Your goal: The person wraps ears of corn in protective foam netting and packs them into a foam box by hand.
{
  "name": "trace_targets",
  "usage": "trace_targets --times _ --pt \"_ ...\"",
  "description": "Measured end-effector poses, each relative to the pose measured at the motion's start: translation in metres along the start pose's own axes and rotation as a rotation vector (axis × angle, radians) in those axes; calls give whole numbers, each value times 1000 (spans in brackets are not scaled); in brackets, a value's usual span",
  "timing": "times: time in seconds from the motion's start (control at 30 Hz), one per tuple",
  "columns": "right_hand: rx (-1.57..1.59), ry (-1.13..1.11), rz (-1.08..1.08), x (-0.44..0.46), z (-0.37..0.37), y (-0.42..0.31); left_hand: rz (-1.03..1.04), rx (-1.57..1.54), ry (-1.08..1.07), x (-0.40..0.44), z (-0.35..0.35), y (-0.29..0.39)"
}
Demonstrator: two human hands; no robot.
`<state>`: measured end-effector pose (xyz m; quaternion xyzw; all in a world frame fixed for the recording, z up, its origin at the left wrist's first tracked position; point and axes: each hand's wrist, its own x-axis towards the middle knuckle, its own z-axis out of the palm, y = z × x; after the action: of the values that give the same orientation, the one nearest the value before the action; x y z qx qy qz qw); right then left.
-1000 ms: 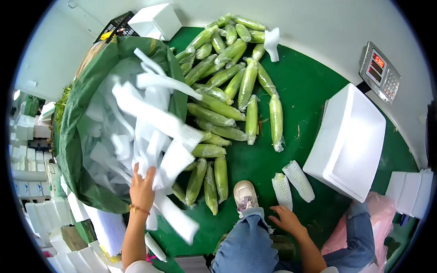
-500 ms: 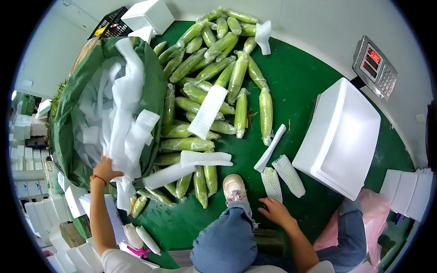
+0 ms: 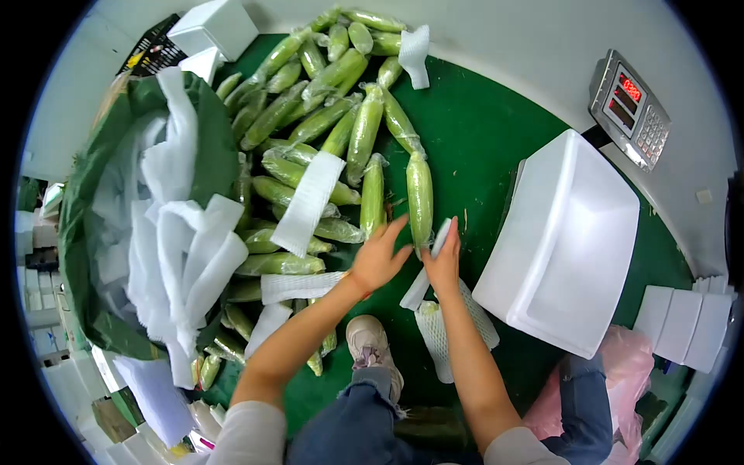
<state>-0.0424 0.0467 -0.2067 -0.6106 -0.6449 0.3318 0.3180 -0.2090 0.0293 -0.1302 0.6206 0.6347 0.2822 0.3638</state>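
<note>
Plastic-wrapped green corn cobs (image 3: 365, 133) lie in a pile on the green surface (image 3: 484, 132). My left hand (image 3: 380, 260) is over the surface near the lower end of a cob, fingers apart and holding nothing. Beside it, my right hand (image 3: 443, 263) pinches a white foam net sleeve (image 3: 417, 290), close to the tip of a wrapped cob (image 3: 419, 198). Two net-covered cobs (image 3: 435, 341) lie partly beneath my right forearm. Another flat foam sleeve (image 3: 308, 203) rests across the pile.
A green sack (image 3: 81, 256) full of white foam sleeves stands at the left. On the right are a white foam box (image 3: 527, 256), a scale with a red display (image 3: 632, 112) and a pink bag (image 3: 626, 353). My shoe (image 3: 368, 341) rests on the green surface at the bottom.
My left hand has left the sack and moved right, over the surface. My right hand has moved up and taken hold of a foam sleeve. The view has shifted right.
</note>
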Motion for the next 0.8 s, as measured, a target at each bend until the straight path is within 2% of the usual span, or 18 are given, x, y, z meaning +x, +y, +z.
trace_targets --times 0.03,0.07,0.13,0.17,0.2,0.27,0.33,0.4,0.47,0.53,0.6,0.63,0.67,0.7,0.73,0.8 --pt "191 -67 174 4 4 10 38 28 150 31 40 -25" --pt "108 -92 247 6 6 17 63 56 296 54 73 -42" --pt "132 -164 253 5 3 16 -150 187 289 78 93 -38" --pt "177 -171 412 4 -1 2 -217 167 237 81 91 -37" --pt "442 -119 525 0 2 4 -270 149 191 85 85 -33" --pt "997 16 722 -20 4 14 -267 125 95 77 72 -37" --pt "1113 -46 793 -40 -21 -15 -263 105 18 45 67 -45" --pt "1204 -75 913 -57 -45 -52 -135 97 42 -6 78 -52" --pt "1243 -245 896 -83 -55 -27 -133 149 -113 -42 72 -43" --pt "1019 -211 928 -91 -67 -50 -68 165 91 -61 60 -28" --pt "889 -299 741 -109 -69 -54 -16 -59 118 -73 37 -5" --pt "650 -414 590 -112 -77 -60 -91 -292 -106 -80 26 12" --pt "586 -425 495 -117 -82 -65 -166 -523 -330 -91 18 27" --pt "661 -464 534 -123 -87 -65 -280 -690 -340 -105 21 39" --pt "736 -500 570 -128 -92 -63 -227 -421 -346 -109 19 45" --pt "1005 -510 816 -137 -103 -58 109 -292 -128 -116 34 33"
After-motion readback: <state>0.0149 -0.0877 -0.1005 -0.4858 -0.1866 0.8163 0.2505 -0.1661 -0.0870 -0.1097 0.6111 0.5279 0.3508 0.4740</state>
